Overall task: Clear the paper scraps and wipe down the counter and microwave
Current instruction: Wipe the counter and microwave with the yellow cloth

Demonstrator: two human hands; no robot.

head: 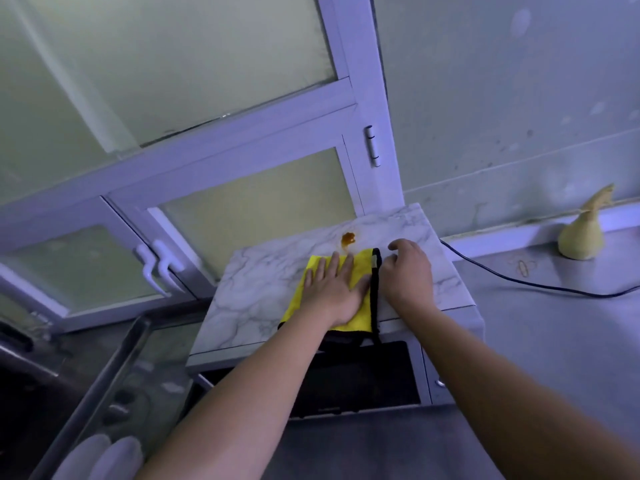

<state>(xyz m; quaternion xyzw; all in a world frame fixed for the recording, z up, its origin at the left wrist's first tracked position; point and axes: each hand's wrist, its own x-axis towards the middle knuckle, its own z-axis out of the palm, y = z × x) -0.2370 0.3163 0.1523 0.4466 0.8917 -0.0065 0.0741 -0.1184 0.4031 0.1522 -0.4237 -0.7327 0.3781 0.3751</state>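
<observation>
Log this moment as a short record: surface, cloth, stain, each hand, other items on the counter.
surface: marble-patterned microwave top
cloth: yellow cloth, black-edged, spread on the top, near edge hanging over the front
stain: orange stain just beyond the cloth, uncovered
left hand: pressed flat on the cloth, fingers straight
right hand: at the cloth's black edge, fingers curled; grip unclear
counter: black cable, tied yellowish bag

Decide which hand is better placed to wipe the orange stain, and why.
Left: left hand lies flat on the cloth, fingertips just short of the stain; right hand sits at its edge.
</observation>
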